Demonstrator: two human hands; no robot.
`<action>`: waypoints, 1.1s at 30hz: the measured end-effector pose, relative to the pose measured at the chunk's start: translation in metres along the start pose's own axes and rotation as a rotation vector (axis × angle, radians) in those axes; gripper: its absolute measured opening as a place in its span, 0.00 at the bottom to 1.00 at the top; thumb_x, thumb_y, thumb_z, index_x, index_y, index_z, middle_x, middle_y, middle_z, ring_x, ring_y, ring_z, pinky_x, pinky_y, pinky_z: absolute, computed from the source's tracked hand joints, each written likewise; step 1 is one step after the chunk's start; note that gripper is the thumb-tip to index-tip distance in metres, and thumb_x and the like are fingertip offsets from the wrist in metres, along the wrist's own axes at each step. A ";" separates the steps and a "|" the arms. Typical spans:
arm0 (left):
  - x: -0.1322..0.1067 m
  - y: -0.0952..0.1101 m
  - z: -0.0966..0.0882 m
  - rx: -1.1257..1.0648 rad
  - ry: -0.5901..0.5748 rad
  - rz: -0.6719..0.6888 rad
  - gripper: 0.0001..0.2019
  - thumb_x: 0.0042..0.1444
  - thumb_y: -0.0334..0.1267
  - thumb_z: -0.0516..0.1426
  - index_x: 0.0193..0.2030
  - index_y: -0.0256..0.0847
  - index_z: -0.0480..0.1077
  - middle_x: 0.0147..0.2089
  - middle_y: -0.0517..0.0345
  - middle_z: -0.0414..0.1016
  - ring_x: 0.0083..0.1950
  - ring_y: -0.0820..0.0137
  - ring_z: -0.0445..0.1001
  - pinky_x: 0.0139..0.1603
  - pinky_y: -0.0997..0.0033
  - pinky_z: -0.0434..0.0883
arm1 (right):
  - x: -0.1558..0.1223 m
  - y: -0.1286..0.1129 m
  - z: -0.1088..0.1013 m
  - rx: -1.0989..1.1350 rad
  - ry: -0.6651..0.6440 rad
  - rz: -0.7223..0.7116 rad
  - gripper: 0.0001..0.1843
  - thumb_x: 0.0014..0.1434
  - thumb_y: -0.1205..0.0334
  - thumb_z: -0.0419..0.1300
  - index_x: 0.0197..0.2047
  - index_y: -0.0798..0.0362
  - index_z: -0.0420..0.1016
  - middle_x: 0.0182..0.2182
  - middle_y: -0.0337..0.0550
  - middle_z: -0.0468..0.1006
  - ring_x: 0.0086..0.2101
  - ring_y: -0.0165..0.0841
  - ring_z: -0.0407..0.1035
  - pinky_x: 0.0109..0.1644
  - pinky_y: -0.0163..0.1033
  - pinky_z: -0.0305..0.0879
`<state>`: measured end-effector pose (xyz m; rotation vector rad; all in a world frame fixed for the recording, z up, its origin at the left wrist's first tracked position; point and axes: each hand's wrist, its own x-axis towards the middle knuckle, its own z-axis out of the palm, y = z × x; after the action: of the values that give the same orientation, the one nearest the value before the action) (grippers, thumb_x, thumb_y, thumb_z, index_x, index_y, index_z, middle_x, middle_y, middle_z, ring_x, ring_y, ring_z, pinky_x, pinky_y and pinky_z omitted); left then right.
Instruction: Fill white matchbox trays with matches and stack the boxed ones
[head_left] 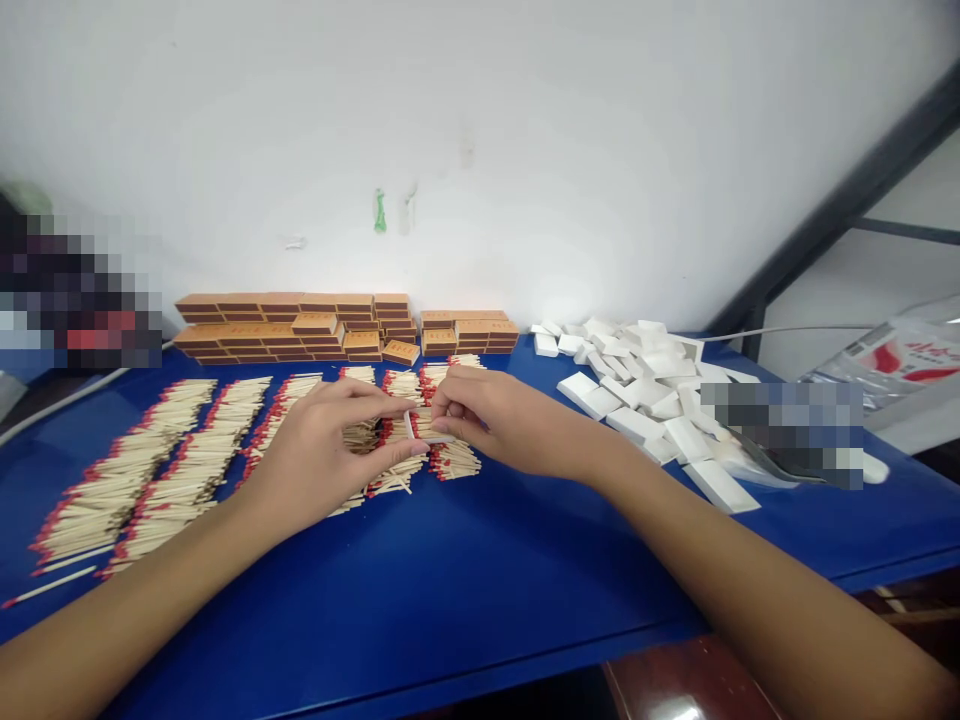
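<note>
White tray (pixel 437 438) (between hands (pixel 326 430) (pixel 491 415)), long axis left-right

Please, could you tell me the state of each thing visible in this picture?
Small white tray: held, contents unclear.
Left hand: closed on the tray.
Right hand: curled at the tray, grip unclear.
Matches: loose, in rows, red heads leftward.
Matchboxes: stacked by the wall, one askew.
White box parts: heaped loosely.
Plastic package: wrinkled, far right.
</note>
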<state>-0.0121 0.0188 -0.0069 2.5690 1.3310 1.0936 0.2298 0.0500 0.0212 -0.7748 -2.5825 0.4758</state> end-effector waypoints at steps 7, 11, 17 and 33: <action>0.001 0.002 -0.001 -0.066 0.003 -0.100 0.19 0.55 0.55 0.67 0.49 0.49 0.82 0.44 0.58 0.83 0.44 0.64 0.79 0.45 0.65 0.73 | 0.000 0.003 -0.009 0.008 0.130 0.050 0.06 0.69 0.62 0.58 0.38 0.52 0.72 0.35 0.41 0.73 0.35 0.31 0.65 0.39 0.37 0.59; 0.001 0.005 -0.001 -0.101 0.012 -0.120 0.19 0.55 0.55 0.68 0.49 0.49 0.81 0.45 0.58 0.83 0.45 0.64 0.80 0.46 0.66 0.74 | 0.001 0.004 -0.007 -0.002 0.120 0.040 0.07 0.68 0.62 0.59 0.36 0.53 0.72 0.33 0.40 0.72 0.34 0.30 0.64 0.38 0.36 0.57; 0.000 0.006 -0.002 -0.093 0.011 -0.099 0.19 0.55 0.55 0.67 0.49 0.49 0.81 0.45 0.58 0.83 0.44 0.64 0.79 0.46 0.66 0.74 | 0.000 0.002 -0.005 0.021 0.123 0.021 0.07 0.68 0.61 0.59 0.37 0.53 0.72 0.33 0.40 0.72 0.32 0.30 0.63 0.36 0.36 0.55; 0.000 0.003 -0.002 -0.100 0.021 -0.101 0.18 0.55 0.54 0.68 0.49 0.50 0.81 0.45 0.59 0.83 0.46 0.64 0.80 0.47 0.66 0.74 | -0.003 0.006 -0.017 0.023 0.023 0.078 0.07 0.64 0.58 0.63 0.37 0.52 0.72 0.29 0.37 0.70 0.32 0.30 0.62 0.35 0.37 0.52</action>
<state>-0.0110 0.0158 -0.0042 2.3989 1.3576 1.1421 0.2431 0.0568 0.0324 -0.8700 -2.5282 0.5162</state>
